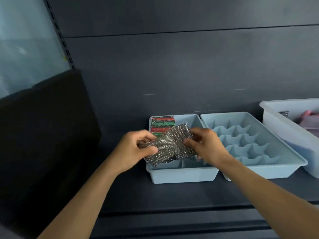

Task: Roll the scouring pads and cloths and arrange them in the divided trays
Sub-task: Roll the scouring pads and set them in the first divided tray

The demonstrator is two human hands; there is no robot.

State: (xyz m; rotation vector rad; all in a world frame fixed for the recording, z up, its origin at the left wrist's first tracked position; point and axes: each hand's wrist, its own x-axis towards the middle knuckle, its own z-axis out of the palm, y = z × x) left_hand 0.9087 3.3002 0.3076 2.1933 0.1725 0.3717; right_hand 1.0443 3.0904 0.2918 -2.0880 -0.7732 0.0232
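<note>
Head view, shelf [172, 195]: dark; it carries two pale blue divided trays side by side.
Left hand [136, 149]: fingers and thumb curled, pinching the left end of the silver scouring pad [170, 144].
Right hand [205, 147]: curled likewise, pinching the pad's right end.
Scouring pad: held over the left tray [183, 175], bunched at its middle.
Rolled pads [162, 125]: red and green, packed in the left tray's back-left compartment.
Right tray [262, 173]: just beside the left one.
White bin [284, 131]: at the shelf's right edge, pink cloth inside.
</note>
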